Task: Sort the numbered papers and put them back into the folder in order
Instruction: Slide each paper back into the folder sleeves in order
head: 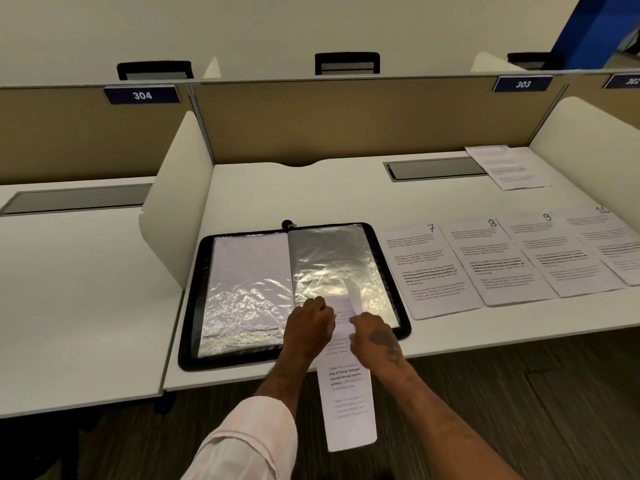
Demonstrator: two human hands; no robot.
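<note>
Closely, both hands work one sheet at the folder's near edge.
Curled fingers of the left hand (310, 320) and right hand (375, 336) pinch the sheet (346, 403) by its sides. Its top lies at the right sleeve (329, 258) of the open folder (225, 363), and its tail hangs off the desk (277, 199) toward 6 o'clock. Paper 7 (433, 268), paper 8 (495, 261), paper 9 (557, 251) and paper 10 (616, 237) lie in a row at the folder's 3 o'clock, with a loose page (509, 168) at 1 o'clock.
</note>
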